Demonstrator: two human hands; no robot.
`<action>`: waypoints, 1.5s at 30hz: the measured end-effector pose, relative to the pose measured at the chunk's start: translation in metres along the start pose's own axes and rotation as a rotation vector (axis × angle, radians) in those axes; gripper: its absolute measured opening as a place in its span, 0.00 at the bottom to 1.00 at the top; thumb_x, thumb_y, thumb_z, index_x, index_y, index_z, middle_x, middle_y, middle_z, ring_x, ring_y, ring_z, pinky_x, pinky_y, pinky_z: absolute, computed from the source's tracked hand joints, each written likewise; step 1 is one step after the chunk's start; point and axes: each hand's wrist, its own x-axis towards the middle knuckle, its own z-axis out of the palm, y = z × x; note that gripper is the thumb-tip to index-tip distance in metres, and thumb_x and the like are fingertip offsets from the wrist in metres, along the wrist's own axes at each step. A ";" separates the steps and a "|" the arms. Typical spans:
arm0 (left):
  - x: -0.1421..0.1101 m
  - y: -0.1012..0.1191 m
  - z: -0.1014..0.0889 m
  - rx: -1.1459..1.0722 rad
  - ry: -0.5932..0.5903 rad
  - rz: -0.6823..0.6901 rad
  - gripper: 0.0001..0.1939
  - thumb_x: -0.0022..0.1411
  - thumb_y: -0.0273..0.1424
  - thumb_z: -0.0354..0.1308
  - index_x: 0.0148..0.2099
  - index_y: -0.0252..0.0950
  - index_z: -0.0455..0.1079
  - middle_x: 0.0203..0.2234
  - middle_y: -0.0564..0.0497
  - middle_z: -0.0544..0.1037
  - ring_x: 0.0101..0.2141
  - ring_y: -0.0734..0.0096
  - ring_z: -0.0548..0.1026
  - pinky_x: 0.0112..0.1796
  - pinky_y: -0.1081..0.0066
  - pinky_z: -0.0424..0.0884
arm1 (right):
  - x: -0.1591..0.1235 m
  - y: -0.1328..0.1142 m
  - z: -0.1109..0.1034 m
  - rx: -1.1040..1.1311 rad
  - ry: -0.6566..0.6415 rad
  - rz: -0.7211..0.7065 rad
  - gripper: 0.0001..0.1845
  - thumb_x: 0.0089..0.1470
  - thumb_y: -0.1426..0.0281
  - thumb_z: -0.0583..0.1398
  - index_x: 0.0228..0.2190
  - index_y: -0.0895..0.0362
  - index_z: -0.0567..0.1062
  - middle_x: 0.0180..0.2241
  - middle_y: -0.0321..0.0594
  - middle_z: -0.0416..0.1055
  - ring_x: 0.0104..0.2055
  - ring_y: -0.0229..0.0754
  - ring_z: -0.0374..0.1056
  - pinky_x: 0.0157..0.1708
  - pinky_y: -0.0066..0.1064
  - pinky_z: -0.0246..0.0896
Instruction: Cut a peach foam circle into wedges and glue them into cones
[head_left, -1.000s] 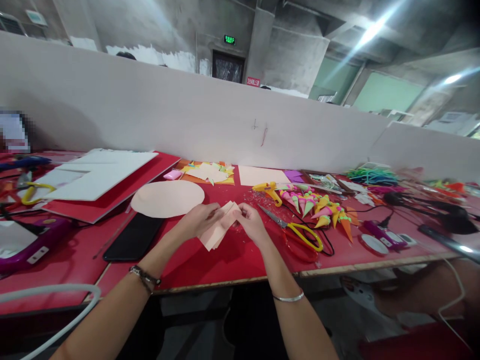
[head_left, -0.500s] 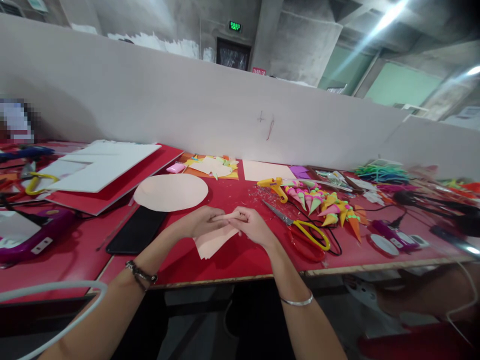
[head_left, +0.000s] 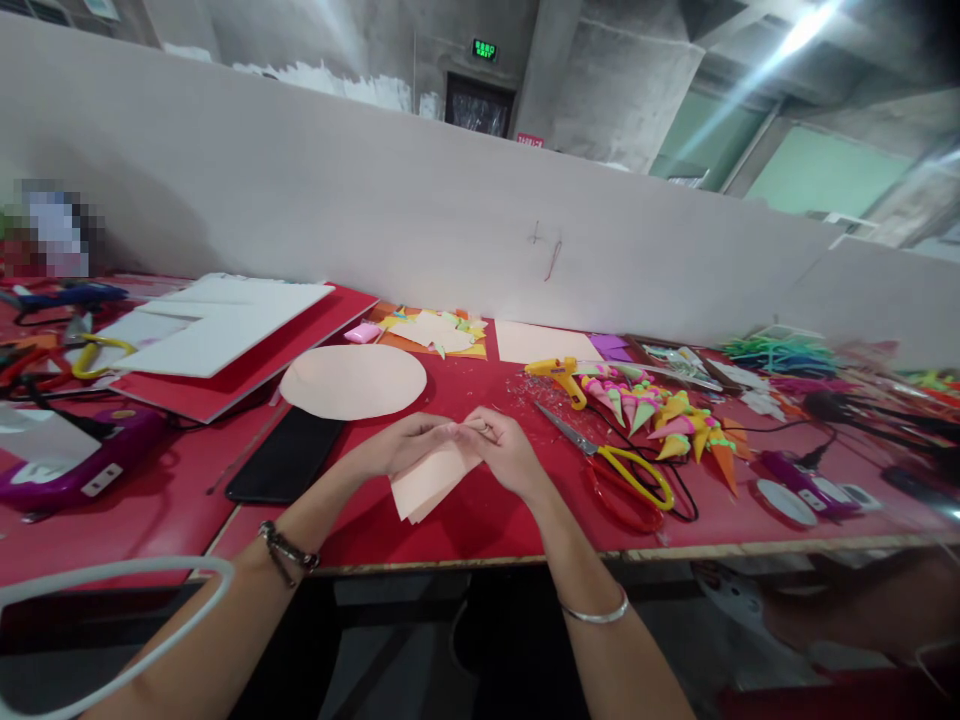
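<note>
"Both our hands are drawn in close: our left hand (head_left: 415, 443) and our right hand (head_left: 506, 455) pinch the upper end of one folded paper (head_left: 431, 487), fingers nearly meeting. Where do we have it?"

"Over the middle of the red surface (head_left: 487, 525), nearer its front edge than its back edge. The layered lower end slants toward the front edge and stops short of it. Whether that end touches the surface, we cannot tell."

"What room do we have around it?"

"Toward the front edge, we see a bare red strip. On our right, more bare red runs as far as the scissors (head_left: 634, 477); their blades point toward the back edge, and their handles lie near the front edge."

"And on our left?"

"Tighter. The oval card (head_left: 352, 382) lies just beyond our left hand, its near rim covering the far end of the black phone (head_left: 285, 458)."

"What lines the far side?"

"We have a flat pale sheet (head_left: 546, 344) at the back edge, below the white partition (head_left: 375, 210). The yellow glue gun (head_left: 556, 371) lies between that sheet and the scissors, and the colourful cones (head_left: 675, 447) are heaped farther toward the right."
</note>
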 end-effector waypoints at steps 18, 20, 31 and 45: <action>-0.001 -0.006 0.010 -0.423 0.071 -0.040 0.17 0.53 0.43 0.52 0.28 0.32 0.62 0.15 0.58 0.62 0.16 0.84 0.57 0.17 0.80 0.52 | -0.001 -0.010 0.008 0.026 0.108 -0.075 0.11 0.50 0.64 0.54 0.23 0.57 0.65 0.20 0.32 0.61 0.23 0.33 0.57 0.22 0.23 0.50; -0.002 -0.006 0.011 -0.435 0.084 -0.039 0.17 0.53 0.43 0.52 0.28 0.32 0.63 0.16 0.57 0.63 0.16 0.83 0.57 0.17 0.80 0.53 | -0.001 -0.011 0.008 0.024 0.116 -0.087 0.11 0.50 0.64 0.54 0.23 0.57 0.65 0.20 0.32 0.61 0.23 0.33 0.58 0.22 0.23 0.51; 0.000 -0.003 0.017 -0.578 0.145 -0.033 0.18 0.48 0.44 0.57 0.26 0.32 0.63 0.16 0.57 0.65 0.16 0.82 0.61 0.18 0.79 0.58 | 0.000 -0.012 0.016 0.235 0.203 -0.056 0.11 0.48 0.63 0.57 0.22 0.57 0.64 0.20 0.32 0.63 0.21 0.31 0.58 0.21 0.22 0.52; -0.004 0.001 0.022 -0.596 0.138 -0.108 0.22 0.44 0.49 0.57 0.24 0.33 0.61 0.13 0.56 0.65 0.15 0.80 0.63 0.17 0.77 0.61 | -0.004 -0.013 0.021 0.320 0.227 -0.010 0.12 0.46 0.63 0.58 0.21 0.57 0.63 0.17 0.30 0.57 0.18 0.29 0.52 0.18 0.21 0.46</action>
